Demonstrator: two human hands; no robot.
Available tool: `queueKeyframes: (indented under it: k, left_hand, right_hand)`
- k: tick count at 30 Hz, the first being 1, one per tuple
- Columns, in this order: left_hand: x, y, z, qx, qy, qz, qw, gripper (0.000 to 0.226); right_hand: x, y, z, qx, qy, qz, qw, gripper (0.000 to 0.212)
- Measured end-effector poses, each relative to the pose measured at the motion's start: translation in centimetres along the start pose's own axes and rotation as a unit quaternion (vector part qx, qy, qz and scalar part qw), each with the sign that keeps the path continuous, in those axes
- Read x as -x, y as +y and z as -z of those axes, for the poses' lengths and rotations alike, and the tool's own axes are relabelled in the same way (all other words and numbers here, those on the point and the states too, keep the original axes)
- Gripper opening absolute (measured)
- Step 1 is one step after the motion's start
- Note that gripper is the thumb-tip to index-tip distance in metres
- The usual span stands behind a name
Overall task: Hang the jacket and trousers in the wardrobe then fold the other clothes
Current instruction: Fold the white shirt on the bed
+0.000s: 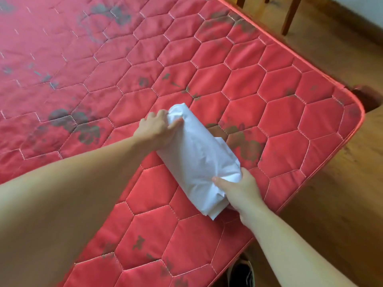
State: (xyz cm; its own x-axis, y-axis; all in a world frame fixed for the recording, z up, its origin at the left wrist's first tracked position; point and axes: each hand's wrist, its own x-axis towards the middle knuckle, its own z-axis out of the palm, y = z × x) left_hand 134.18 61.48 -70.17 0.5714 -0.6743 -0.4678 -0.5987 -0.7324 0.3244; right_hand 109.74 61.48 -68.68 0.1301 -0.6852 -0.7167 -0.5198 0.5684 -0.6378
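Observation:
A white garment [194,160], folded into a long narrow bundle, lies slantwise on the red quilted mattress [269,100] near its right corner. My left hand [157,127] grips the bundle's far end, fingers pinched into the cloth. My right hand [240,189] holds the near end, thumb on top and fingers under the fabric. No jacket, trousers or wardrobe are in view.
The mattress edge [352,129] runs along the right, with wooden floor [331,204] beyond it. Wooden chair legs [290,15] stand at the top right. A dark shoe [242,272] sits on the floor at the bottom by the mattress.

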Motion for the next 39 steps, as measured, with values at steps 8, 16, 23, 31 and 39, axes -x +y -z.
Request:
queueKeyframes:
  k: [8, 16, 23, 31, 39]
  left_hand:
    - [3.6, -3.0, -0.8, 0.104, -0.054, 0.088, 0.989, 0.076]
    - [7.6, -4.9, -2.5, 0.247, -0.006, 0.141, 0.959, 0.058]
    - [10.3, -5.8, -4.8, 0.333, -0.016, 0.176, 0.926, 0.049]
    - [12.7, -6.4, -4.7, 0.417, -0.003, 0.176, 0.892, 0.038]
    - [14.5, -4.7, 5.6, 0.507, 0.104, 0.181, 0.836, 0.051]
  right_hand:
    - [-2.4, -2.7, 3.6, 0.241, -0.037, 0.16, 0.957, 0.083]
    - [-5.0, -3.0, 2.1, 0.337, -0.064, 0.209, 0.916, 0.047]
    - [-1.9, -1.6, 2.1, 0.214, 0.054, 0.104, 0.97, 0.046]
    - [1.3, 0.7, -0.9, 0.011, 0.137, 0.029, 0.99, 0.034]
    - [4.4, -11.3, -1.5, -0.094, 0.097, 0.112, 0.985, 0.035]
